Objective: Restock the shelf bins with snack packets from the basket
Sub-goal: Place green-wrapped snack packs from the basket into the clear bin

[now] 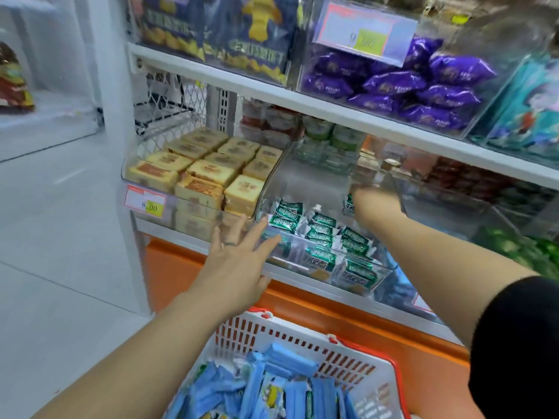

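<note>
Bin (314,184) touched by spread left hand (239,261), right hand (375,204) blurred inside.

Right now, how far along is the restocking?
Done: the clear bin holds a layer of green packets. In hand: the right hand reaches into it, blurred; the open left hand is at its front. Left: the basket holds many blue packets.

Left hand (239,261) touches bin (295,263); blurred right hand (375,204) maybe holds packet (349,204).
</note>
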Tool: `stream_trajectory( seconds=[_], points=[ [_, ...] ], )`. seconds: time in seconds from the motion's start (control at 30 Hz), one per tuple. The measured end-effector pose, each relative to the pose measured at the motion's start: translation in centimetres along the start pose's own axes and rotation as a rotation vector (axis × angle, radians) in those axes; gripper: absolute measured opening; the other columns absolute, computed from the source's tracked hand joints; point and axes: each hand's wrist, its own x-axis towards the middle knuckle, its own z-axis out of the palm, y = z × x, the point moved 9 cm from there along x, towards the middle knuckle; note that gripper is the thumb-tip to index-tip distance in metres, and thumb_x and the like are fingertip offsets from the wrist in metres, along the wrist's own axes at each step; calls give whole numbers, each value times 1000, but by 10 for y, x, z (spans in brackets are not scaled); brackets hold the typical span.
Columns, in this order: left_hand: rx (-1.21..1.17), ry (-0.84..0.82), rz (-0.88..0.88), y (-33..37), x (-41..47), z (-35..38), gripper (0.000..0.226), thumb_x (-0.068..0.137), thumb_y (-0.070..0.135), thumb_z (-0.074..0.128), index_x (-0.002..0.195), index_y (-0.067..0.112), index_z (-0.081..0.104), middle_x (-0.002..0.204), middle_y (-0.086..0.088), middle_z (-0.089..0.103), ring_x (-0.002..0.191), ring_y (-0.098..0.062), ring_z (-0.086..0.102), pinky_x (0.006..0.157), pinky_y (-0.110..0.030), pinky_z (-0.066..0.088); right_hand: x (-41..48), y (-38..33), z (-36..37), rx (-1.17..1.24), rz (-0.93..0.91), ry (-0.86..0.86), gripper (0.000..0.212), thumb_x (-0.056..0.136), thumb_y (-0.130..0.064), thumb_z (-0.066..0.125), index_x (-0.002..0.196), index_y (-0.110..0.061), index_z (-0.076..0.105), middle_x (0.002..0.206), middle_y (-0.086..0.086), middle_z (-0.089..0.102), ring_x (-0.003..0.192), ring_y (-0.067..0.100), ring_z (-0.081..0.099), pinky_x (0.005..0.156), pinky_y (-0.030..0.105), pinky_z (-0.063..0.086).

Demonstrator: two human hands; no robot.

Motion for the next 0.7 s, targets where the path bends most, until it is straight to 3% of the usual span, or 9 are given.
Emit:
stream_trajectory(
  seconds=[0.27, 0.47, 0.57, 0.7],
  points=[
    [-95, 82, -19, -6, 8, -7, 70, 97, 36, 54, 155, 38, 15, 165, 9, -2, 152, -24, -12, 121, -59, 0, 28, -7, 64, 69, 21, -276, 23, 89, 1, 54, 109, -9, 60, 101, 11, 62, 90, 31, 60, 68, 34, 47],
    [-137, 90, -30, -12, 6, -6, 68, 97, 33, 53, 155, 37, 17, 164, 10, 2, 152, -20, -7, 122, -56, 3, 31, -10, 87, 156, 10, -414, 10, 89, -1, 54, 93, -5, 63, 78, 9, 57, 69, 26, 54, 59, 31, 43],
    [-148, 98, -35, -10, 4, -5, 66, 98, 32, 52, 155, 36, 19, 164, 9, 4, 152, -20, -5, 123, -56, 5, 29, -12, 92, 154, -11, -438, 16, 90, -1, 52, 100, -3, 65, 75, 8, 52, 67, 25, 50, 59, 31, 42],
    [-154, 96, -33, -6, 5, -5, 65, 99, 33, 50, 156, 35, 19, 164, 10, 2, 152, -18, -4, 123, -55, 6, 23, -17, 96, 124, -44, -514, 21, 96, -2, 49, 115, -2, 60, 76, 2, 47, 79, 27, 52, 67, 33, 42]
  ],
)
